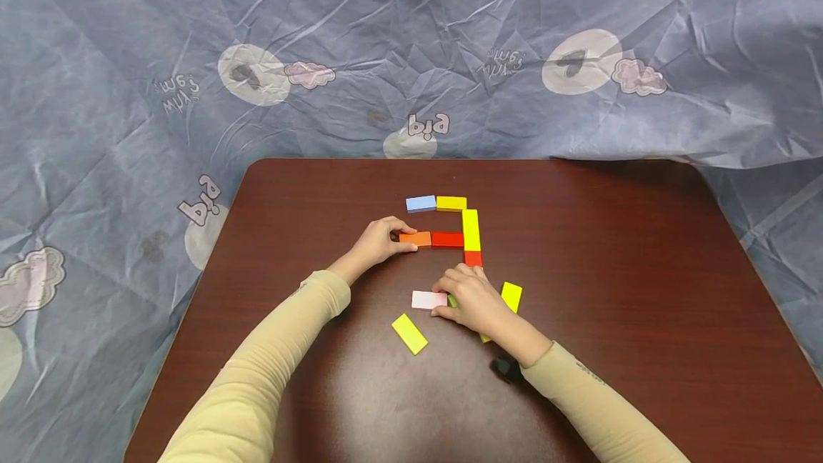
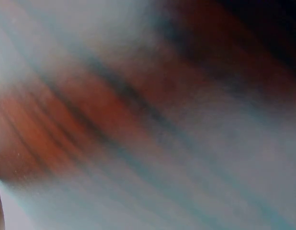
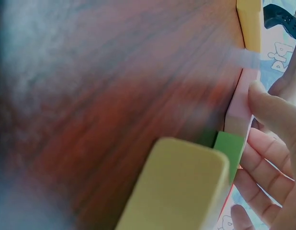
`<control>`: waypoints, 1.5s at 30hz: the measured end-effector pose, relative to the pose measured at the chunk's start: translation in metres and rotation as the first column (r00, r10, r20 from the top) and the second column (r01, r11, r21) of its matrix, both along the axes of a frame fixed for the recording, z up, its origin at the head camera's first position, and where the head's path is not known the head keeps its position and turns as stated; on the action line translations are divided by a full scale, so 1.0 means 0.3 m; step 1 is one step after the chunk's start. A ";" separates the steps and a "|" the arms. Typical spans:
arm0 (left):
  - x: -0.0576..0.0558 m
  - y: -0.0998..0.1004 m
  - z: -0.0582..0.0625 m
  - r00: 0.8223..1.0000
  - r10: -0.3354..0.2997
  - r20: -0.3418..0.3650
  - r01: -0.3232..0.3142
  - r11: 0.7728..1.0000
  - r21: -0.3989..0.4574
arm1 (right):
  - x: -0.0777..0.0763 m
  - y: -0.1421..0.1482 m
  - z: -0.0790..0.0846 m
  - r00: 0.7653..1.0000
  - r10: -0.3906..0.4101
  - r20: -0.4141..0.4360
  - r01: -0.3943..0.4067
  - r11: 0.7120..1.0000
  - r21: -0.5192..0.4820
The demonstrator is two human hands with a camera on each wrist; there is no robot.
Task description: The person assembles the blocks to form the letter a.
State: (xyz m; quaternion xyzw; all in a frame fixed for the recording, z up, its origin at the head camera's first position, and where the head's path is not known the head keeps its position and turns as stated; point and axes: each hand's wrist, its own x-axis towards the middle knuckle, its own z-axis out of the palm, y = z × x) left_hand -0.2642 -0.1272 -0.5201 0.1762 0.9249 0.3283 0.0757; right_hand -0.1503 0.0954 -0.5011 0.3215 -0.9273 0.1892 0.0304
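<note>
In the head view my left hand point(image 1: 379, 240) pinches the orange block point(image 1: 415, 239) between thumb and fingers. The orange block lies end to end with a red block point(image 1: 447, 239). My right hand point(image 1: 474, 297) holds the right end of a pale pink block point(image 1: 427, 299), thumb on the near side and fingertips on the far side. A green block point(image 3: 228, 149) sits right by the pink block point(image 3: 240, 100) in the right wrist view, and the hand mostly covers it from above. The left wrist view shows mainly blurred tabletop point(image 2: 81, 124).
A yellow block point(image 1: 471, 229) and another red block point(image 1: 473, 258) run down from a yellow block point(image 1: 451, 203) and a blue block point(image 1: 421, 203). Loose yellow blocks point(image 1: 409, 334) lie nearer, one point(image 1: 511, 295) partly behind the right hand. Printed cloth point(image 1: 411, 56) hangs behind the brown table point(image 1: 643, 306).
</note>
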 end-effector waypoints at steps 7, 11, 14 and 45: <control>0.002 0.000 0.002 1.000 -0.002 -0.008 0.002 1.000 0.005 | 0.003 -0.001 -0.002 1.000 0.001 -0.010 -0.001 1.000 0.004; 0.001 0.000 0.003 1.000 -0.003 -0.002 0.003 1.000 0.007 | 0.003 0.000 -0.003 1.000 0.006 -0.017 -0.006 1.000 0.012; 0.001 -0.001 0.005 1.000 -0.003 0.008 0.003 1.000 0.003 | 0.003 0.000 -0.006 1.000 0.007 -0.019 -0.006 1.000 0.016; 0.006 0.002 0.009 1.000 -0.003 -0.007 0.003 1.000 -0.002 | -0.130 0.198 0.030 0.931 -0.262 0.253 0.259 0.965 0.046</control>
